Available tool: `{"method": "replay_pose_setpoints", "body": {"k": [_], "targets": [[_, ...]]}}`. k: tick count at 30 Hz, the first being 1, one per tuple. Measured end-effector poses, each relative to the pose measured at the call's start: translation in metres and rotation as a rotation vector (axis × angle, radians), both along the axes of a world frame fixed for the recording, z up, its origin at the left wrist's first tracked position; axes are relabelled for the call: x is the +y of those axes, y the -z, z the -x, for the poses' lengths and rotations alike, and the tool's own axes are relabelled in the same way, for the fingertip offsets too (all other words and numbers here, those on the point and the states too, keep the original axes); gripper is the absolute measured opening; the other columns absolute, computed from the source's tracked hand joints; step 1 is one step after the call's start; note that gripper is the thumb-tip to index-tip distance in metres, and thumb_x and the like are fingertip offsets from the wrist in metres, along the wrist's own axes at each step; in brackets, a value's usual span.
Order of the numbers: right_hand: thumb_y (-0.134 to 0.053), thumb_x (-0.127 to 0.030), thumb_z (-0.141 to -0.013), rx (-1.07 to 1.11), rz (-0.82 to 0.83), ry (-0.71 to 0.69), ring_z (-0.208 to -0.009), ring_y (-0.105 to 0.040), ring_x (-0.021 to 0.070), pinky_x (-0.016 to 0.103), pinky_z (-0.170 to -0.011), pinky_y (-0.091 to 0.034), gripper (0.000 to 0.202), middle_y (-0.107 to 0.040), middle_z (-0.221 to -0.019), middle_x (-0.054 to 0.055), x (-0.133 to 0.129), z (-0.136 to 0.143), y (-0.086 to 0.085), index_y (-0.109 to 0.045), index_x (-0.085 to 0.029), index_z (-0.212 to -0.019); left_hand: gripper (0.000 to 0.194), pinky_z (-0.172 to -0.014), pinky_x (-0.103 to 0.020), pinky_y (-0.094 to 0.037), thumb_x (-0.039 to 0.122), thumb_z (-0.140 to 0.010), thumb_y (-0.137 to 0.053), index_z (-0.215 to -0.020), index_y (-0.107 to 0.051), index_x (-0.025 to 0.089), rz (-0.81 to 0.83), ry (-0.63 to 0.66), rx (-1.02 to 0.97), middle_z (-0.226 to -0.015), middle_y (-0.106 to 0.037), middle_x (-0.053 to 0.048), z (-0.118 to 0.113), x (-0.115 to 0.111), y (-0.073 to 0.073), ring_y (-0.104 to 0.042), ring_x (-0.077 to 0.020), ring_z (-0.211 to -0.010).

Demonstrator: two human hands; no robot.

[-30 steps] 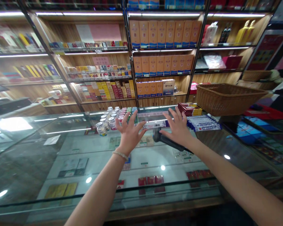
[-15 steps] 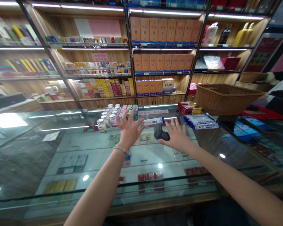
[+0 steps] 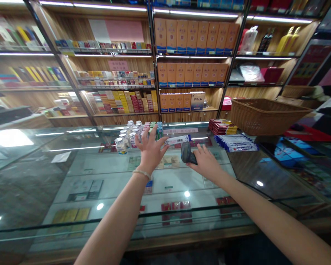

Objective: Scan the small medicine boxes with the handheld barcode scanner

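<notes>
Ref. landmark: wicker basket [image 3: 264,119], on far R part of glass-topped surface [image 3: 121,198].

1. Barcode scanner [image 3: 185,152]: L of basket and nearer the wearer. Head end is at L. Long axis along handle: from head, runs R and slightly twd wearer, into R hand [image 3: 206,162]. Exact aim of scan window: can't tell.
2. R hand: closed on scanner handle, palm down, covering most of it; pos. L of basket, near side.
3. L hand [image 3: 150,149]: empty, fingers spread, palm down, farther L of basket than scanner. Contact w/ surface: can't tell. Beaded bracelet [image 3: 142,173] on wrist.
4. Blue-and-white packet [image 3: 179,140]: flat, L of basket, beyond scanner. Long axis approx. L–R, R end slightly farther from wearer; L end close to L thumb, contact unclear.
5. Row of blue-and-white sachets [image 3: 235,143]: just to near-L of basket, overlapping.
6. Red and yellow packs [image 3: 222,127]: stacked, immed. L of basket.
7. Silver-capped bottles [image 3: 121,146]: well L of basket, upright.
</notes>
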State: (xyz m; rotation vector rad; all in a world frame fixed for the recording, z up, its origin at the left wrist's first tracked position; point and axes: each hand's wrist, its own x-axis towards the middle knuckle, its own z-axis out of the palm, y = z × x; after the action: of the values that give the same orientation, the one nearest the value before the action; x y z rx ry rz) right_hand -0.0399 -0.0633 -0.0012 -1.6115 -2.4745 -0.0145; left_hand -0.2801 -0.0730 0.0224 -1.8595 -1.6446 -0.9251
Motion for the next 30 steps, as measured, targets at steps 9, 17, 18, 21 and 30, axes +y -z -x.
{"method": "replay_pose_setpoints", "body": {"k": [9,17,18,21,30], "targets": [[-0.061,-0.035,-0.092,0.061,0.017,-0.014,-0.135,-0.061,0.0366,0.047,-0.107,-0.052,0.043,-0.045,-0.161,0.023,0.003,-0.005,-0.004,-0.065,-0.012,-0.128,0.022,-0.122,-0.073,-0.003,0.043,-0.087,-0.076,-0.107,-0.079,0.036,-0.044,-0.059,-0.067,-0.167,-0.042,-0.006,0.01,0.003,0.0,-0.032,-0.0402,-0.154],[-0.06,-0.038,-0.088,0.193,-0.151,-0.048,-0.105,-0.075,0.0326,0.044,-0.086,-0.06,0.045,-0.046,-0.164,0.012,0.0,-0.02,-0.032,-0.066,-0.02,-0.129,0.02,-0.124,-0.071,-0.001,0.045,-0.089,-0.074,-0.105,-0.079,0.035,-0.119,-0.095,-0.108,-0.165,-0.045,-0.004,0.021,0.007,0.002,-0.033,-0.0388,-0.154],[-0.06,-0.039,-0.087,0.224,-0.174,-0.05,-0.105,-0.074,0.0322,0.042,-0.084,-0.06,0.046,-0.046,-0.163,0.011,0.0,-0.021,-0.035,-0.066,-0.021,-0.129,0.02,-0.124,-0.071,-0.001,0.045,-0.089,-0.073,-0.105,-0.079,0.035,-0.117,-0.102,-0.11,-0.165,-0.045,-0.004,0.022,0.008,0.002,-0.033,-0.0389,-0.154],[-0.06,-0.035,-0.083,0.39,-0.221,-0.128,-0.117,-0.07,0.0316,0.039,-0.086,-0.059,0.051,-0.056,-0.154,0.01,-0.001,-0.025,-0.038,-0.064,-0.021,-0.132,0.02,-0.123,-0.072,-0.002,0.046,-0.089,-0.073,-0.105,-0.079,0.035,-0.108,-0.129,-0.104,-0.165,-0.045,-0.005,0.023,0.009,0.003,-0.033,-0.0389,-0.154],[-0.064,-0.036,-0.082,0.591,0.164,-0.216,-0.075,-0.074,0.0257,0.029,-0.063,-0.049,0.035,-0.077,-0.084,0.004,-0.017,-0.024,-0.037,-0.067,-0.023,-0.114,0.02,-0.123,-0.071,-0.004,0.044,-0.089,-0.074,-0.106,-0.078,0.035,-0.104,-0.144,-0.06,-0.164,-0.046,-0.004,0.02,0.008,0.003,-0.034,-0.0387,-0.153]]}}
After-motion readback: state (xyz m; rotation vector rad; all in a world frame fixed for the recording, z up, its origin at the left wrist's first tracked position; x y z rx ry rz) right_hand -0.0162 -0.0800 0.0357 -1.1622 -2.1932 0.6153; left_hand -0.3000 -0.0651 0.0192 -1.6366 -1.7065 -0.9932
